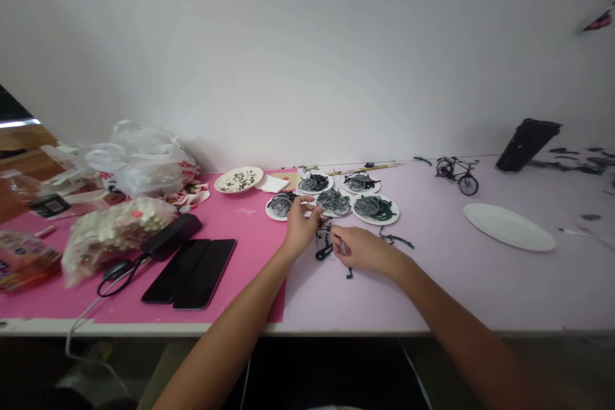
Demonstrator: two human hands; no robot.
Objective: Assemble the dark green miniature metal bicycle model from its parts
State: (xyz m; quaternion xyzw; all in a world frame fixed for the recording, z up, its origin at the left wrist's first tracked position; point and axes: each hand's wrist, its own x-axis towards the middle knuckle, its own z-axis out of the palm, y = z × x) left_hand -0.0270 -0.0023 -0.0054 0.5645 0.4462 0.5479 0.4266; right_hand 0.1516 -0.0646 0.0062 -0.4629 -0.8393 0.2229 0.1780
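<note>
Working with left hand (302, 223) and right hand (359, 247) close together beside black parts (323, 254) lying on the worktop (408, 295); cannot tell whether grasping or released in either grip. Could snap or drop one by pinching carelessly, or tip the nearby plate (275, 217) by brushing it.

Legible text: none that I can make out from my station. Plastic bag (144, 157): red print, too blurred for me to read. Small dark box (38, 207): pale square label (56, 205), patterned, undecipherable to me. Orange-and-pink packet (29, 261), left edge: printed marks, I cannot read them.
</note>
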